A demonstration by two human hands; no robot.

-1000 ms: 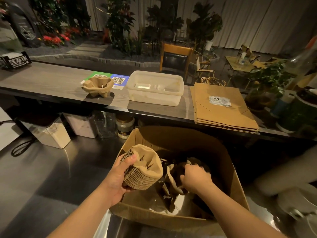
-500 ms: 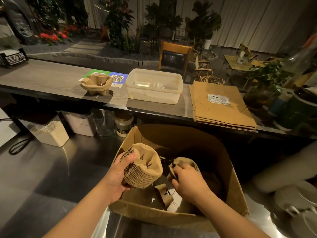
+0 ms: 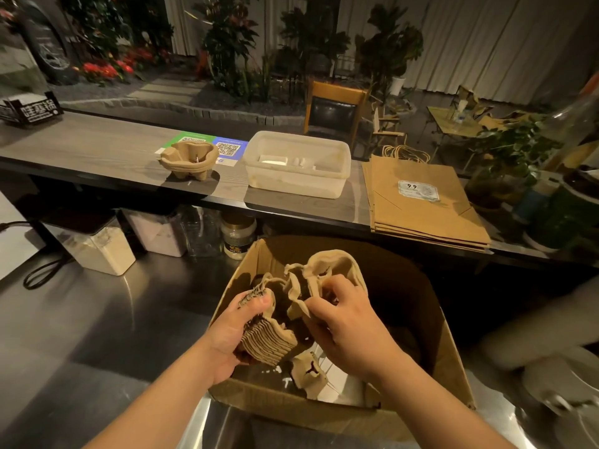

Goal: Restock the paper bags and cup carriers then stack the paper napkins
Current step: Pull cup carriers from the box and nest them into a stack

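Dim, warm indoor light; soft glare streaks the brushed steel worktop left of the hands. Far-right edge smears into blur, and the wide-angle view bows the edges.

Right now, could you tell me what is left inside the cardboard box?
Inside the cardboard box, one loose cup carrier lies on something white at the bottom. The hands and the carriers they hold cover the rest.
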